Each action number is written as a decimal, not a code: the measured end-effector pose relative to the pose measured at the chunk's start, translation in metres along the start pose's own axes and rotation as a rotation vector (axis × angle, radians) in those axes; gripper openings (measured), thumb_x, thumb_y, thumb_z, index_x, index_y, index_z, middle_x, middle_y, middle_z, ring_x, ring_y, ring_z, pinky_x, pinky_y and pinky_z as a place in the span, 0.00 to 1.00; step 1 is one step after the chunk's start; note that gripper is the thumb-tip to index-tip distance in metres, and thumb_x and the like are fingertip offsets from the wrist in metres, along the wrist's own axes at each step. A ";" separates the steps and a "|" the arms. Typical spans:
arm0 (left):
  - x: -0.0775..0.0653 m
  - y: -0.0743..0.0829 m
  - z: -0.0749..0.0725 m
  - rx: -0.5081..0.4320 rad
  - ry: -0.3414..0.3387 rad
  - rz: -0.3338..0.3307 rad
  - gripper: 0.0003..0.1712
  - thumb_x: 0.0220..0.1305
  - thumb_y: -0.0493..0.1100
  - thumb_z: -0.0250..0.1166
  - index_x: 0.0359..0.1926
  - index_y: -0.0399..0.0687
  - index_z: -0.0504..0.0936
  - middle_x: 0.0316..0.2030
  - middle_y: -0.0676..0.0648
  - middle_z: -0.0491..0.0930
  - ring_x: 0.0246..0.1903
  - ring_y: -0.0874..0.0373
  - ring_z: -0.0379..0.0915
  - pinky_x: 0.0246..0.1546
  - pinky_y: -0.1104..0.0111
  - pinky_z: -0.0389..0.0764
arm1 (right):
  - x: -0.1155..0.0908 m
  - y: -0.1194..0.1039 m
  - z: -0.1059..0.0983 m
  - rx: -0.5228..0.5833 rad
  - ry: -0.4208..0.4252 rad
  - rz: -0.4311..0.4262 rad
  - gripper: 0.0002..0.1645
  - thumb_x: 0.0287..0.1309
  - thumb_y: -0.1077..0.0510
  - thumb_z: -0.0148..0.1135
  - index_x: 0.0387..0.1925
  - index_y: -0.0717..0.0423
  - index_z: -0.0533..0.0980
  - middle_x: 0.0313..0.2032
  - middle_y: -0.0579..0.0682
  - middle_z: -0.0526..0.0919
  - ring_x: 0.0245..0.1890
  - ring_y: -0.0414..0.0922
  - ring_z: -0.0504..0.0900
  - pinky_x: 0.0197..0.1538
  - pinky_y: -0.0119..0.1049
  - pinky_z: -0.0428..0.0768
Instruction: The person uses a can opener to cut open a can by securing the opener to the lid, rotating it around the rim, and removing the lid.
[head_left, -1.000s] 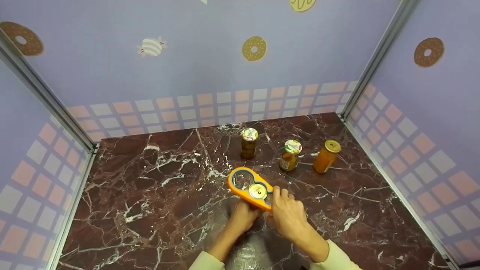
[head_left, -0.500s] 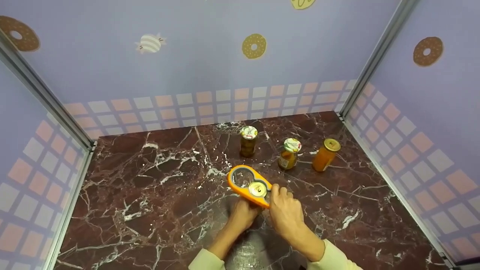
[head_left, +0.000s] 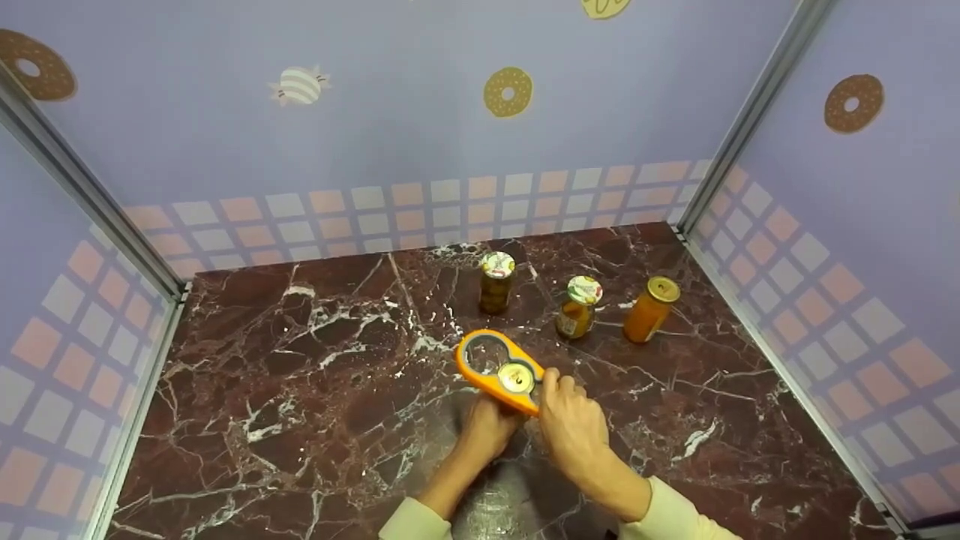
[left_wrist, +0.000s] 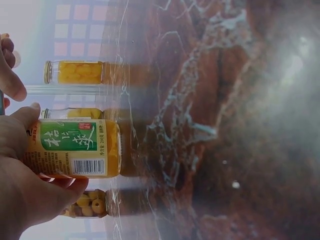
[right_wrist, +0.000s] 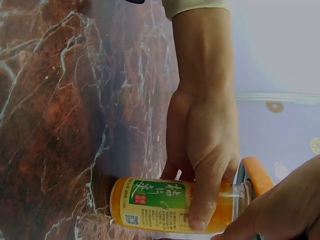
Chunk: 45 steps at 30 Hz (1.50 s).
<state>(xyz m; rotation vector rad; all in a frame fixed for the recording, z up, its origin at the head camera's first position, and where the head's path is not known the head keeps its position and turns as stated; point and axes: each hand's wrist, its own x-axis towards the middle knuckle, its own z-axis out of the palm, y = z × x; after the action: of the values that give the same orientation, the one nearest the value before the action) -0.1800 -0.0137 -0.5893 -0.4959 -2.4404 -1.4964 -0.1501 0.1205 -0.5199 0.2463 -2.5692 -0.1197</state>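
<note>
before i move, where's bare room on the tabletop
The widest bare patch of tabletop lies between the left hand and the left wall. Another lies between the right hand and the right wall. It's crowded around the held jar and orange opener, and beyond them, where the rear jar, middle jar and right jar stand.

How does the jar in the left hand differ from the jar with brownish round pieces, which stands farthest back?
The held jar is gripped by the left hand; the far jar stands free on the table. The held jar's golden lid sits in the orange tool; the far jar has a white patterned lid. The held jar's content looks orange, the far jar's brownish. Both are lidded glass jars.
</note>
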 end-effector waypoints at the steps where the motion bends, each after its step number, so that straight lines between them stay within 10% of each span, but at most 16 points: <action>1: 0.000 0.000 0.000 0.002 0.001 0.000 0.19 0.48 0.42 0.71 0.42 0.37 0.80 0.37 0.44 0.81 0.38 0.55 0.76 0.42 0.62 0.77 | 0.000 0.000 0.000 0.001 0.001 0.000 0.35 0.24 0.50 0.73 0.34 0.64 0.66 0.20 0.55 0.67 0.15 0.51 0.71 0.11 0.44 0.72; 15: 0.000 -0.004 0.006 -0.040 0.009 0.006 0.21 0.47 0.42 0.71 0.43 0.37 0.79 0.38 0.45 0.81 0.40 0.57 0.76 0.43 0.63 0.77 | -0.002 0.005 0.002 0.016 0.041 -0.025 0.13 0.54 0.58 0.56 0.34 0.64 0.67 0.19 0.55 0.67 0.12 0.50 0.71 0.10 0.44 0.71; 27: 0.001 -0.008 0.003 -0.084 -0.041 -0.001 0.23 0.50 0.44 0.70 0.47 0.38 0.78 0.42 0.45 0.80 0.44 0.57 0.74 0.48 0.64 0.75 | -0.002 0.008 0.006 0.041 0.011 -0.043 0.26 0.33 0.59 0.65 0.37 0.64 0.66 0.20 0.53 0.66 0.12 0.50 0.72 0.11 0.44 0.72; 45: 0.000 -0.007 0.001 -0.084 -0.048 -0.036 0.28 0.50 0.47 0.70 0.49 0.36 0.75 0.44 0.43 0.78 0.46 0.55 0.73 0.51 0.62 0.73 | 0.001 0.015 0.010 0.055 0.066 -0.091 0.15 0.42 0.65 0.59 0.35 0.64 0.67 0.18 0.54 0.67 0.12 0.51 0.73 0.11 0.45 0.71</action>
<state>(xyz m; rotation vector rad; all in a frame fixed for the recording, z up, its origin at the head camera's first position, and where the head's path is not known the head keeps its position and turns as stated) -0.1833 -0.0162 -0.5951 -0.5132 -2.4430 -1.6255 -0.1589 0.1348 -0.5260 0.3821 -2.4985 -0.0734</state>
